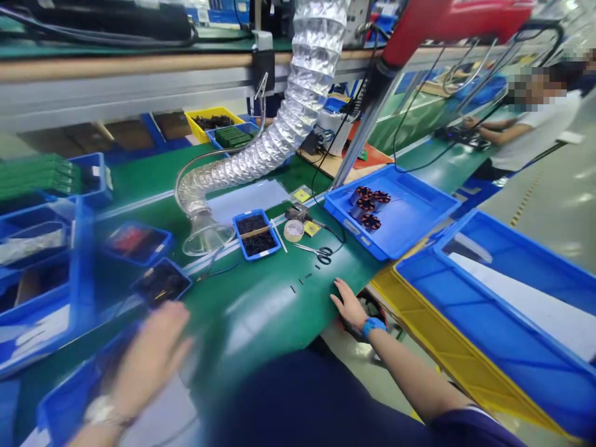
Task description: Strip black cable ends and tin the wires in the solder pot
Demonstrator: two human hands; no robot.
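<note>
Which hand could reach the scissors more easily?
Probably the right hand: it rests at the edge of the green mat near the scissors, while the left hand is far off, blurred, by the blue bins.

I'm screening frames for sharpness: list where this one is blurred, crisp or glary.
Head view, left side: the left hand and the blue bins around it are smeared by motion blur. Head view, centre: the right hand, flat at the edge of the green mat, and the scissors are crisp. Head view, foreground: pale glare streaks the mat.
</note>
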